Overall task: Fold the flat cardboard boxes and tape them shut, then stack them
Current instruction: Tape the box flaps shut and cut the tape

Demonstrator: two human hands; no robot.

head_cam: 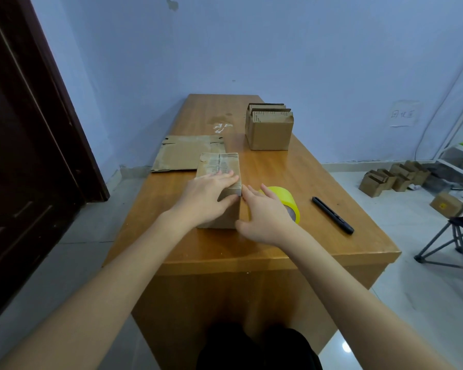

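A folded brown cardboard box [221,166] stands on the wooden table [318,244], its top flaps shut and marked with old tape. My left hand [206,200] lies flat across the near top edge, fingers straight and thumb down the front face. My right hand [267,217] rests with straight fingers against the box's right side. Behind it a yellow tape roll [289,198] lies on the table, partly hidden by the hand. A flat unfolded box [179,153] lies behind the folded one on the left.
An open cardboard box [269,132] holding upright flat cardboard sits at the far right of the table. A black utility knife [333,215] lies right of the tape. More small boxes [396,178] stand on the floor at right, near a folding chair [455,244].
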